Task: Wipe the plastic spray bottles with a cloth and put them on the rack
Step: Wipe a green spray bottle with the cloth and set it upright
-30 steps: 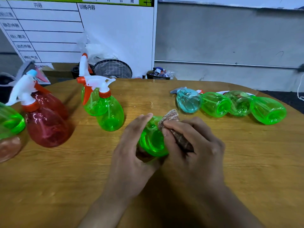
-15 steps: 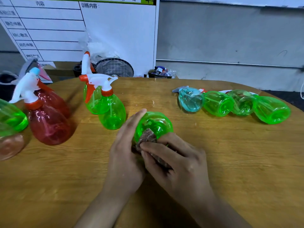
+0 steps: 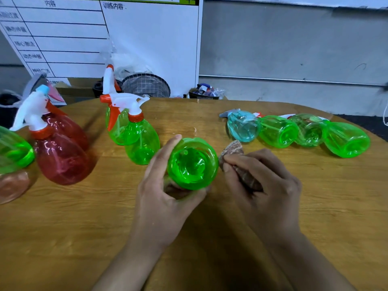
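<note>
A round wooden surface [image 3: 315,206] carries everything, and the green bottle [image 3: 192,163] held near its middle is taken as the landmark. That bottle is tilted with its base turned toward the camera; it is gripped by the left hand [image 3: 161,185], thumb curled under it and fingers along its left side. Just right of the bottle, the right hand [image 3: 266,185] is closed round a brownish cloth [image 3: 232,151], whose tip is seen just beside the bottle's right edge; whether they touch cannot be told. To the left of the bottle two red bottles [image 3: 60,156] are standing with white trigger heads, and nearer, behind-left of it, two upright green bottles [image 3: 140,141]. Behind-right of the bottle a row of lying bottles [image 3: 294,133] is seen, one pale blue and three green
</note>
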A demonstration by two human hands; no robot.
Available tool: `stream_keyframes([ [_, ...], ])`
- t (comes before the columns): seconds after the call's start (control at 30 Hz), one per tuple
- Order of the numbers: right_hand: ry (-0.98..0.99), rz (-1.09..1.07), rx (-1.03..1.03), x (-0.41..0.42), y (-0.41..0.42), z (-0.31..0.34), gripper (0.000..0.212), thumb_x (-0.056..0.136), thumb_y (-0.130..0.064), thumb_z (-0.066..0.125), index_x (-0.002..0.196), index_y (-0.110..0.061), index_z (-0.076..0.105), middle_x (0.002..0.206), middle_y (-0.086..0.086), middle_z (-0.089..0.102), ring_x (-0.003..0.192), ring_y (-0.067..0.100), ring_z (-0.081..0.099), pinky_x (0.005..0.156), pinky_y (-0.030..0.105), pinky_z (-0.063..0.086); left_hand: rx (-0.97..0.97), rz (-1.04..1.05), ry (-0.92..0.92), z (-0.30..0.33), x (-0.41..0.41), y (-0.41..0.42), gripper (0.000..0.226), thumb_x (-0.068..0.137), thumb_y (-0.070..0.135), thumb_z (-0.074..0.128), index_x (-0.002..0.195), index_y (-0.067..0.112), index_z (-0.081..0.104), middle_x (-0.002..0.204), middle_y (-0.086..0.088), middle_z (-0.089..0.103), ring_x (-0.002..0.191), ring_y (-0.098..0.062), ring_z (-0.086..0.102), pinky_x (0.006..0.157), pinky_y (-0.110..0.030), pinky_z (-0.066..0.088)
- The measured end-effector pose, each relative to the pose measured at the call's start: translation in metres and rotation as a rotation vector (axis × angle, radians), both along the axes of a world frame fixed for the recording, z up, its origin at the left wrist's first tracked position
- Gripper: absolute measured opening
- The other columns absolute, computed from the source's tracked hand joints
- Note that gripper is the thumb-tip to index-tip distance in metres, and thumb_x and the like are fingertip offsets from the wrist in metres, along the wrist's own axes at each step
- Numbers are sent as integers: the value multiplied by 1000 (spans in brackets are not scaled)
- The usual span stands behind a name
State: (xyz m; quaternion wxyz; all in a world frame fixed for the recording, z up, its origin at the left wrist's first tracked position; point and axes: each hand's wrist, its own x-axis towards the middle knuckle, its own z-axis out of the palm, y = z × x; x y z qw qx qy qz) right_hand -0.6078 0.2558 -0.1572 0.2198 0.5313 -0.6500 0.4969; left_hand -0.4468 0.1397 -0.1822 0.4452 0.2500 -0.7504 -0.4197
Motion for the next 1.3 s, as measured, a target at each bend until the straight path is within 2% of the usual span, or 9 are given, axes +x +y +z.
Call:
stream_keyframes([
  [0.17, -28, -6, -69, 5, -6, 8, 14, 96, -20, 77, 106, -12, 81, 94, 4, 71, 82, 10, 67, 67, 27, 55, -81, 7, -33, 0, -3, 6, 95, 74, 43, 93, 156, 45, 44, 152, 24, 50, 141, -19, 56, 108, -50, 55],
  [0.37, -1, 75, -29, 23, -12, 7, 14, 97, -20, 76, 108, -14, 81, 96, 3, 72, 82, 11, 68, 63, 32, 55, -139, -10, -56, -6, -6, 7, 98, 73, 36, 93, 157, 38, 44, 155, 21, 47, 145, -16, 52, 110, -51, 53],
  [0.53, 20, 172, 58, 33, -9, -1, 12, 97, -21, 76, 105, -15, 82, 97, 1, 72, 84, 14, 70, 64, 35, 56, -169, 50, -45, -2, -3, 6, 81, 78, 43, 70, 155, 34, 48, 154, 18, 51, 145, -8, 50, 116, -39, 48],
  [0.67, 44, 168, 85, 23, -1, -4, 11, 96, -20, 76, 103, -15, 83, 98, 2, 73, 84, 14, 71, 63, 35, 57, -102, 33, -49, -3, -1, 3, 90, 75, 42, 81, 156, 46, 43, 154, 27, 46, 141, -17, 57, 109, -50, 54],
  [0.83, 34, 67, 24, 13, -1, -1, 11, 94, -19, 76, 103, -14, 82, 95, 4, 72, 80, 17, 71, 60, 38, 56, -112, 25, -78, -2, -3, 7, 98, 75, 30, 96, 158, 40, 44, 154, 17, 48, 142, -16, 54, 104, -44, 58],
  [0.9, 32, 45, 7, 14, -4, 2, 13, 95, -19, 77, 105, -14, 82, 95, 4, 72, 80, 16, 70, 60, 37, 57, -107, 14, -82, -3, -4, 9, 100, 74, 30, 95, 158, 41, 43, 153, 19, 48, 141, -16, 55, 101, -41, 60],
  [1.07, 24, 75, 6, 22, -9, 3, 13, 95, -18, 77, 107, -14, 81, 96, 4, 72, 84, 13, 69, 62, 35, 56, -101, 1, -73, -4, -6, 10, 101, 74, 31, 96, 158, 44, 42, 155, 27, 44, 137, -22, 60, 106, -50, 56],
  [1.2, 29, 168, 71, 26, -8, 0, 12, 97, -20, 76, 106, -14, 82, 97, 2, 72, 86, 15, 71, 65, 35, 57, -137, 40, -58, -2, -5, 10, 87, 76, 45, 75, 158, 38, 44, 154, 21, 48, 140, -16, 57, 108, -47, 55],
  [1.3, 39, 193, 90, 24, -6, -2, 12, 97, -20, 74, 104, -15, 83, 96, 0, 73, 83, 15, 71, 64, 36, 57, -120, 46, -51, -2, -4, 9, 86, 78, 40, 78, 157, 42, 44, 153, 23, 48, 138, -17, 59, 107, -47, 56],
])
